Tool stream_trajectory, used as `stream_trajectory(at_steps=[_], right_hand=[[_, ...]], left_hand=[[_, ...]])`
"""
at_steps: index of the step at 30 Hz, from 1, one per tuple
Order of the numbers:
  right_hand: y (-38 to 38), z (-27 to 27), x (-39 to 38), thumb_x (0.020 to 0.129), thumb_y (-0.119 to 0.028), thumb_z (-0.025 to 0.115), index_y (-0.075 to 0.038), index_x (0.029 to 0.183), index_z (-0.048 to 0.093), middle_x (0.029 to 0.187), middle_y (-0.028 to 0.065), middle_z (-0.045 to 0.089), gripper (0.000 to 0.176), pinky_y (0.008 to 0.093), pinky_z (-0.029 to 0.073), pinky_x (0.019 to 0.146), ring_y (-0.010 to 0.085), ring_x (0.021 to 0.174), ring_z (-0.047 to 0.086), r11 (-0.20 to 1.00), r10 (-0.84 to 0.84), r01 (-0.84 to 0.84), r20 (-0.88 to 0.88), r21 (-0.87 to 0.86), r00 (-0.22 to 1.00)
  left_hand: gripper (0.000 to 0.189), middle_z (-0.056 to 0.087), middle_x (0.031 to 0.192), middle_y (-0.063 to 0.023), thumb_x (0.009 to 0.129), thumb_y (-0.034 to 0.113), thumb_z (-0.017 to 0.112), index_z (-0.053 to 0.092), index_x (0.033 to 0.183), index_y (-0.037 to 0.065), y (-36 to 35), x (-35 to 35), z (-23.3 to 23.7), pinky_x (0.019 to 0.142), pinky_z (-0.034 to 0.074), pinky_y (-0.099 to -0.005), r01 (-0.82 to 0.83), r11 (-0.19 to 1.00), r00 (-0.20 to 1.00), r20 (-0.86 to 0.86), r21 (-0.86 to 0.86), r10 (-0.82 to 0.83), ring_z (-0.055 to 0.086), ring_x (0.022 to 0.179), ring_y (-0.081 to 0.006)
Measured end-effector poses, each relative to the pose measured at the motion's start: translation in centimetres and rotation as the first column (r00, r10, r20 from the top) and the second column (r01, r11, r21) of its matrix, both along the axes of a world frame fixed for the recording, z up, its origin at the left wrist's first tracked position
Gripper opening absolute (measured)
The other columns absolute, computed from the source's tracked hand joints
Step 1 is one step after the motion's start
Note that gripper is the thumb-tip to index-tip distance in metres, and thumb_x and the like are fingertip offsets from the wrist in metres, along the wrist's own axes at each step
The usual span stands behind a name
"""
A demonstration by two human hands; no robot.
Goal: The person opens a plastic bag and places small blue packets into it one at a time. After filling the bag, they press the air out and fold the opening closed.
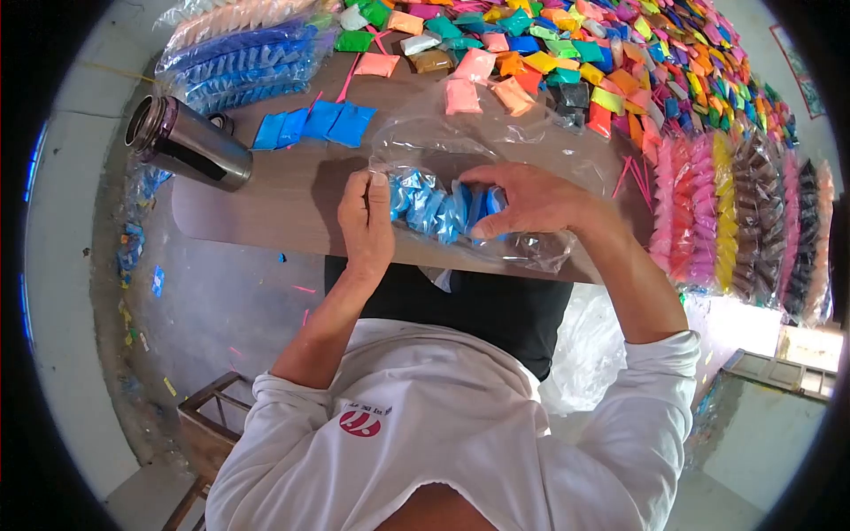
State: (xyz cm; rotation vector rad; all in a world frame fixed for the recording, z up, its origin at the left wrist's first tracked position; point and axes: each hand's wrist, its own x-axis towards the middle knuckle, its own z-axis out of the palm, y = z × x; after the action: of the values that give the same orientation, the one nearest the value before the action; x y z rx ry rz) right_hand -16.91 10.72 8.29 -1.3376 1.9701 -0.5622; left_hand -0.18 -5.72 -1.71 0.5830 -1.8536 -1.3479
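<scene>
A clear plastic bag (549, 252) lies near the table's front edge with a row of blue packets (429, 208) inside it. My left hand (366, 212) is closed at the bag's left end, its fingers curled and pressed together against the plastic. At the right end of the row, my right hand (522, 199) has its thumb and fingers around the last blue packets, inside or against the bag's loose open part. Beyond my left hand, several flat blue packets (336, 122) lie side by side on the table.
A steel flask (190, 142) lies tilted at the table's left. Bagged blue packets (252, 62) sit at the back left. A large heap of coloured packets (620, 53) covers the back, and bagged rows (708, 212) stand at the right. Pink ties (633, 177) lie nearby.
</scene>
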Motion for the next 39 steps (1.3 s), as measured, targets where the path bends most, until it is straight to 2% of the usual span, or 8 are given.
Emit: stream_trajectory(at_steps=[2, 11, 17, 26, 29, 32, 35, 39], right_hand=[[-0.4, 0.4, -0.2, 0.068, -0.048, 0.079, -0.002, 0.123, 0.058, 0.113, 0.0151, 0.062, 0.074, 0.0359, 0.046, 0.091, 0.0269, 0.103, 0.059, 0.996, 0.001, -0.011, 0.11, 0.086, 0.994], [-0.6, 0.0, 0.0, 0.064, -0.054, 0.081, 0.0, 0.118, 0.062, 0.107, 0.0158, 0.064, 0.079, 0.0348, 0.047, 0.087, 0.0261, 0.099, 0.061, 0.983, 0.052, -0.058, 0.041, 0.175, 0.998], [0.3, -0.4, -0.3, 0.077, -0.06, 0.068, 0.002, 0.121, 0.059, 0.118, 0.0207, 0.059, 0.076, 0.0384, 0.042, 0.097, 0.0334, 0.112, 0.054, 0.97, 0.065, -0.055, -0.038, 0.238, 0.997], [1.2, 2.5, -0.6, 0.091, -0.041, 0.057, 0.001, 0.128, 0.054, 0.119, 0.0217, 0.058, 0.056, 0.0399, 0.039, 0.1, 0.034, 0.115, 0.052, 0.942, 0.203, -0.169, -0.089, 0.289, 0.975], [1.1, 1.4, 0.3, 0.089, -0.033, 0.063, 0.003, 0.126, 0.055, 0.114, 0.0213, 0.061, 0.052, 0.0397, 0.044, 0.094, 0.0337, 0.107, 0.057, 0.983, 0.098, -0.081, -0.096, 0.165, 0.991], [0.2, 1.5, 0.0, 0.084, -0.027, 0.069, 0.003, 0.124, 0.057, 0.107, 0.019, 0.065, 0.051, 0.0382, 0.048, 0.087, 0.0319, 0.096, 0.063, 0.961, -0.114, 0.064, 0.174, 0.27, 0.978], [0.7, 0.3, -0.9, 0.08, -0.026, 0.073, 0.002, 0.12, 0.06, 0.099, 0.0169, 0.068, 0.05, 0.037, 0.05, 0.082, 0.0289, 0.087, 0.066, 0.984, -0.074, 0.084, -0.07, 0.156, 0.995], [0.6, 1.4, -0.2, 0.08, -0.029, 0.074, 0.001, 0.116, 0.063, 0.097, 0.017, 0.068, 0.048, 0.0368, 0.049, 0.082, 0.0265, 0.09, 0.064, 0.978, 0.005, 0.026, -0.145, 0.206, 0.989]], left_hand=[[0.022, 0.057, 0.082, -0.0053, 0.1, 0.018, 0.05, 0.058, 0.098, -0.002, 0.0, 0.0, -0.1, 0.067, 0.042, -0.0282, 0.011, 1.0, 1.0, -0.002, -0.002, -0.011, 0.049, 0.074, -0.0119], [0.021, 0.058, 0.081, -0.007, 0.099, 0.017, 0.051, 0.058, 0.099, -0.002, 0.1, 0.0, 0.2, 0.067, 0.043, -0.0291, 0.018, 1.0, 1.0, -0.009, -0.008, -0.018, 0.05, 0.074, -0.0127], [0.022, 0.058, 0.082, -0.0068, 0.1, 0.017, 0.05, 0.059, 0.101, -0.002, 0.0, 0.1, 0.2, 0.068, 0.043, -0.029, 0.022, 1.0, 1.0, -0.01, -0.011, -0.022, 0.051, 0.075, -0.0123], [0.023, 0.059, 0.082, -0.007, 0.1, 0.018, 0.05, 0.059, 0.102, -0.002, -0.1, 0.2, 0.1, 0.067, 0.043, -0.0292, 0.013, 1.0, 1.0, 0.009, -0.002, -0.013, 0.051, 0.075, -0.0126], [0.022, 0.058, 0.081, -0.0068, 0.1, 0.018, 0.049, 0.059, 0.101, -0.002, -0.1, 0.1, 0.0, 0.067, 0.043, -0.0294, 0.008, 1.0, 1.0, -0.011, 0.001, -0.008, 0.05, 0.074, -0.0126], [0.022, 0.057, 0.081, -0.0065, 0.1, 0.018, 0.049, 0.059, 0.1, -0.002, -0.1, 0.2, 0.1, 0.067, 0.043, -0.0294, 0.011, 1.0, 1.0, -0.021, 0.012, -0.011, 0.05, 0.074, -0.0127], [0.022, 0.056, 0.08, -0.0061, 0.1, 0.018, 0.049, 0.058, 0.099, -0.002, -0.2, 0.2, -0.1, 0.066, 0.042, -0.0293, 0.022, 1.0, 0.999, -0.037, 0.017, -0.021, 0.049, 0.074, -0.0124], [0.022, 0.055, 0.079, -0.0055, 0.1, 0.018, 0.048, 0.057, 0.097, -0.002, -0.4, 0.3, -0.3, 0.065, 0.041, -0.029, 0.024, 1.0, 0.999, -0.029, 0.018, -0.023, 0.048, 0.073, -0.0118]])
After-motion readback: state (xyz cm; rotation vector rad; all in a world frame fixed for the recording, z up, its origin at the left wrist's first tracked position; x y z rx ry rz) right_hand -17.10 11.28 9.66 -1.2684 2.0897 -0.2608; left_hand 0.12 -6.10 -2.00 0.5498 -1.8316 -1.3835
